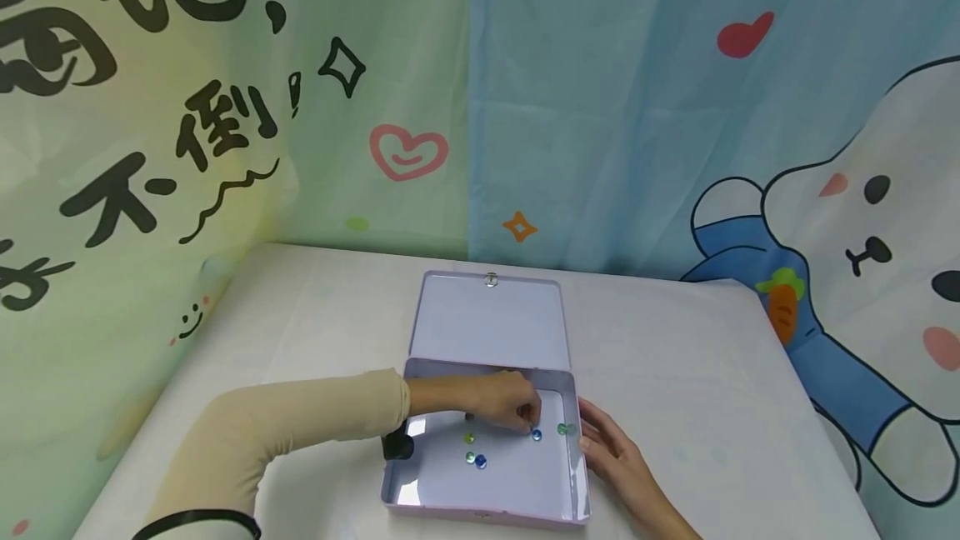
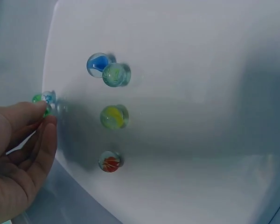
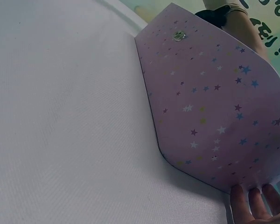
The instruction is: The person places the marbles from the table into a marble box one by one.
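Observation:
A pale lilac metal box (image 1: 450, 490) lies on the table with its lid (image 1: 487, 319) laid back. Reaching in from the left, my left hand (image 1: 506, 401) pinches a green glass marble (image 2: 47, 110) between thumb and fingertips. Right beside those fingertips is a blue-and-white marble (image 2: 48, 96). Elsewhere on the box floor are a blue marble (image 2: 97, 65) touching a pale green one (image 2: 114, 75), a yellow-swirled marble (image 2: 113, 117) and a red-patterned marble (image 2: 109, 161). My right hand (image 1: 618, 461) rests its extended fingers (image 3: 240, 203) against the box's right outer wall.
A white cloth covers the table (image 1: 675, 357). Behind it hangs a printed curtain (image 1: 585, 107) with hearts, writing and a cartoon animal. Pink, star-printed sides of the box show in the right wrist view, with a metal clasp (image 3: 179, 36).

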The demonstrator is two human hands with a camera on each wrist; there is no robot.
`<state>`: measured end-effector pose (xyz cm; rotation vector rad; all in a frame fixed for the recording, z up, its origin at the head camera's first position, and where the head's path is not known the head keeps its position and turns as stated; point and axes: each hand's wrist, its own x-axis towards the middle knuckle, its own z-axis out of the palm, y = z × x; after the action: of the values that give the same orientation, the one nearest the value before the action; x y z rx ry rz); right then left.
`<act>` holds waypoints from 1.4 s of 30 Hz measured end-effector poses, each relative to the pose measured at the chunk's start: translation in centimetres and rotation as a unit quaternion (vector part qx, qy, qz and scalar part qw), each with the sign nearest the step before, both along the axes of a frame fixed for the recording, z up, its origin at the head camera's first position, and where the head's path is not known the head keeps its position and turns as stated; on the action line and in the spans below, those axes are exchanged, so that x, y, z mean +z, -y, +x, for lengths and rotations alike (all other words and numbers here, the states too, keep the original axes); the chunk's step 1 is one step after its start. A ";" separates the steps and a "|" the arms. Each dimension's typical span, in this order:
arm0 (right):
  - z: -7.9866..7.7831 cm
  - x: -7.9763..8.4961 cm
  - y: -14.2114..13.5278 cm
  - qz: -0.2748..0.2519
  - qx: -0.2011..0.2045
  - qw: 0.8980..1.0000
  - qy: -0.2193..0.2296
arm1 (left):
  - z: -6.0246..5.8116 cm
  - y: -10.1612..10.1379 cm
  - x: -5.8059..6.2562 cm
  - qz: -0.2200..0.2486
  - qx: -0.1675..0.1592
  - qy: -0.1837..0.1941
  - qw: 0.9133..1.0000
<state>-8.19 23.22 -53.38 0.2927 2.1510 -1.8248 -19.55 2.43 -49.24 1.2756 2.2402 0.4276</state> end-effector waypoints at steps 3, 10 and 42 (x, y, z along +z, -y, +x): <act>0.0 0.0 0.0 0.001 -0.005 1.000 0.005 | 0.0 -0.1 -0.1 -0.003 0.001 -0.003 1.000; 0.1 -0.1 0.0 -0.002 -0.005 1.000 0.003 | 0.3 -0.4 -0.2 -0.009 0.002 -0.010 1.000; 0.0 -0.1 -0.1 -0.010 0.012 1.000 -0.011 | -0.7 1.3 5.5 0.098 0.004 0.031 0.995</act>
<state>-8.19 23.28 -53.52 0.2437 2.1401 -1.8439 -20.22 1.15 -43.69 1.3328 2.1951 0.6943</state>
